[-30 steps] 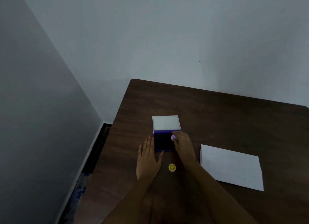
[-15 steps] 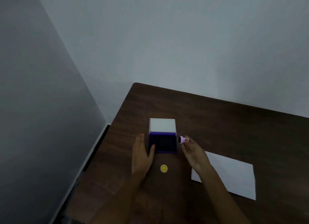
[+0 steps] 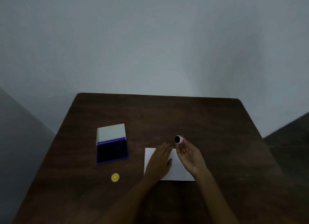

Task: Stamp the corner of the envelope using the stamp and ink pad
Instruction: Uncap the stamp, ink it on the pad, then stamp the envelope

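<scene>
Both hands have left the ink pad [image 3: 112, 151]; it sits open toward the table's [image 3: 217, 123] left edge. The left hand [image 3: 158, 160], fingers flat and together, now pins the white paper envelope [image 3: 179, 170] mid-table. The right hand's [image 3: 189, 154] fingers pinch the small round stamp [image 3: 178, 139], its dark face inked, above the envelope's far edge. Pressing looks next. A yellow disc [image 3: 115, 177] lies near the pad.
</scene>
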